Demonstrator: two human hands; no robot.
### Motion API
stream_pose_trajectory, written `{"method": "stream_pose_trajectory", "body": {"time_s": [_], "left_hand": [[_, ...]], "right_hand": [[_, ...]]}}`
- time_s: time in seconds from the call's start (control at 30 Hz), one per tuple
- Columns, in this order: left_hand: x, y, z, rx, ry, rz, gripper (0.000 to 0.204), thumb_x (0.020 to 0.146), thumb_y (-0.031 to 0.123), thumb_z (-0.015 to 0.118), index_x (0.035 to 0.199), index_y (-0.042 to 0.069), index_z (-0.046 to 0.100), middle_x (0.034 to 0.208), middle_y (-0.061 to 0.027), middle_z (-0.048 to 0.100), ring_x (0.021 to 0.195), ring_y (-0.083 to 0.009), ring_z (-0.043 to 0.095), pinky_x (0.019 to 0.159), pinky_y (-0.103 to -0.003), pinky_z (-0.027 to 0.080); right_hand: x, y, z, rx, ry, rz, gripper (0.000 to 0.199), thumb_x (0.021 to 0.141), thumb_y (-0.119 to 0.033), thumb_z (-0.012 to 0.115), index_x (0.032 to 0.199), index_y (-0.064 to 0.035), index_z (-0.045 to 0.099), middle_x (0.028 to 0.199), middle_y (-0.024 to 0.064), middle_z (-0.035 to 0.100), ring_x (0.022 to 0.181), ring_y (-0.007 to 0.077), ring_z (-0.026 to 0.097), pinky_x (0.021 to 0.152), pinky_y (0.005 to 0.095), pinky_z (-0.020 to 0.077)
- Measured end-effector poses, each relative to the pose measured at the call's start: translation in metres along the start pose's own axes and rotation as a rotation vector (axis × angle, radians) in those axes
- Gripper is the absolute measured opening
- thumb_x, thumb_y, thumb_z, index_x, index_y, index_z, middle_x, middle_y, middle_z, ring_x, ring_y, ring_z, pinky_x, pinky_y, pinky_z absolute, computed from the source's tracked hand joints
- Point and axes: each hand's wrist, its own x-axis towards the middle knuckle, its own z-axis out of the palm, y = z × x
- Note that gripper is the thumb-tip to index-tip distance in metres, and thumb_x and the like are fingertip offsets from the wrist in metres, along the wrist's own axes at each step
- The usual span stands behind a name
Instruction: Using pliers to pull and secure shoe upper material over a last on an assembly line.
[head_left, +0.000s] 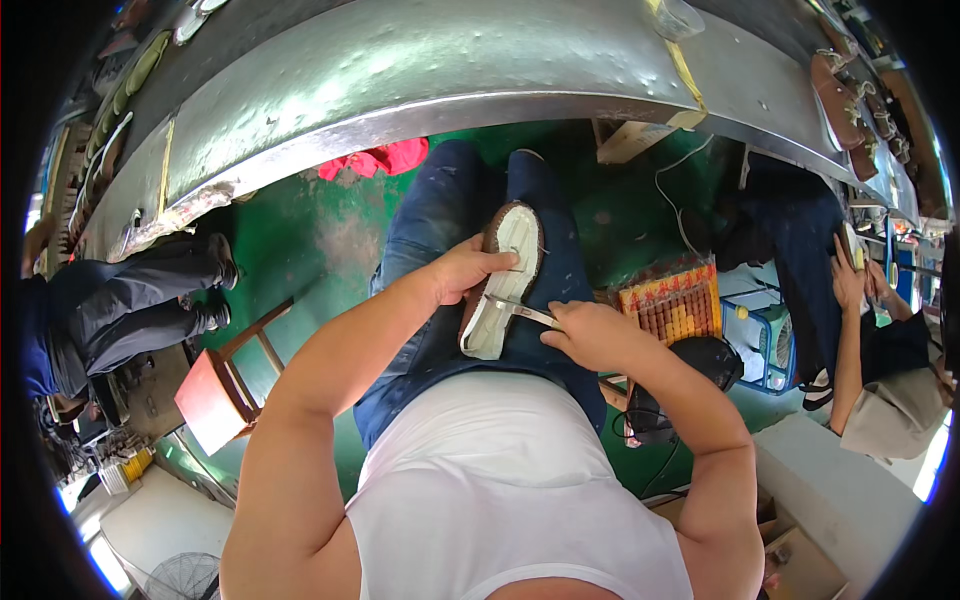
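A shoe (508,262) with a brown upper and a white sole lies sole-up on my lap, over blue jeans. My left hand (462,270) grips its left side, thumb across the sole. My right hand (590,333) holds metal scissors (520,311), whose blades reach left onto the lower part of the white sole. Both forearms come in from the lower edge, and I wear a white sleeveless shirt.
A long metal workbench (420,70) curves across the top, with shoes (838,100) on its right end. A seated person (120,305) is at the left, another person (860,340) at the right. A wooden stool (225,385), red cloth (385,158) and green floor lie below.
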Motion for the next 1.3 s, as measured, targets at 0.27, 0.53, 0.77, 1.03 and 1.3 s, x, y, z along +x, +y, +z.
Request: {"method": "stream_pose_trajectory", "body": {"time_s": [0.27, 0.53, 0.77, 1.03, 1.3], "left_hand": [[0.004, -0.016, 0.001, 0.001, 0.094, 0.141, 0.056, 0.091, 0.022, 0.07, 0.137, 0.004, 0.043, 0.124, -0.0131, 0.06, 0.111, -0.0236, 0.061, 0.094, -0.04, 0.051], [-0.018, -0.044, 0.01, 0.129, 0.046, 0.472, 0.085, 0.092, 0.011, 0.064, 0.156, 0.003, 0.009, 0.152, -0.0188, 0.034, 0.14, -0.0238, 0.035, 0.115, -0.034, 0.029], [0.015, -0.089, 0.008, 0.431, 0.409, 0.711, 0.087, 0.085, 0.013, 0.069, 0.154, 0.0, 0.017, 0.145, -0.0226, 0.04, 0.136, -0.0295, 0.04, 0.113, -0.036, 0.032], [-0.041, -0.103, -0.005, 0.566, 0.001, 0.396, 0.103, 0.094, 0.035, 0.061, 0.154, 0.005, -0.017, 0.16, -0.0287, 0.001, 0.15, -0.038, 0.004, 0.121, -0.041, 0.01], [-0.033, -0.102, 0.003, 0.686, 0.157, 0.454, 0.107, 0.092, 0.031, 0.064, 0.152, 0.002, -0.021, 0.16, -0.029, 0.002, 0.15, -0.0401, 0.006, 0.121, -0.04, 0.012]], "right_hand": [[-0.014, 0.014, 0.048, 0.012, 0.458, -0.08, 0.039, 0.095, -0.038, 0.058, 0.097, 0.0003, 0.06, 0.085, 0.0197, 0.066, 0.078, 0.0397, 0.065, 0.07, 0.0479, 0.0518], [-0.024, 0.007, 0.024, 0.148, 0.11, 0.156, 0.038, 0.097, -0.037, 0.054, 0.095, 0.0011, 0.06, 0.085, 0.0247, 0.066, 0.08, 0.0437, 0.064, 0.073, 0.0517, 0.0507], [-0.037, -0.015, 0.039, -0.201, 0.236, 0.001, 0.038, 0.094, -0.037, 0.059, 0.092, 0.0007, 0.06, 0.083, 0.0218, 0.066, 0.077, 0.0371, 0.067, 0.069, 0.0457, 0.0542], [-0.015, 0.031, 0.015, 0.294, -0.238, 0.057, 0.046, 0.099, -0.043, 0.051, 0.094, 0.0024, 0.062, 0.082, 0.0168, 0.069, 0.074, 0.026, 0.07, 0.07, 0.0407, 0.0546], [-0.022, -0.005, -0.014, 0.556, 0.072, 0.073, 0.041, 0.101, -0.036, 0.048, 0.101, 0.0033, 0.06, 0.085, 0.0179, 0.068, 0.072, 0.0299, 0.068, 0.071, 0.0422, 0.0529]]}}
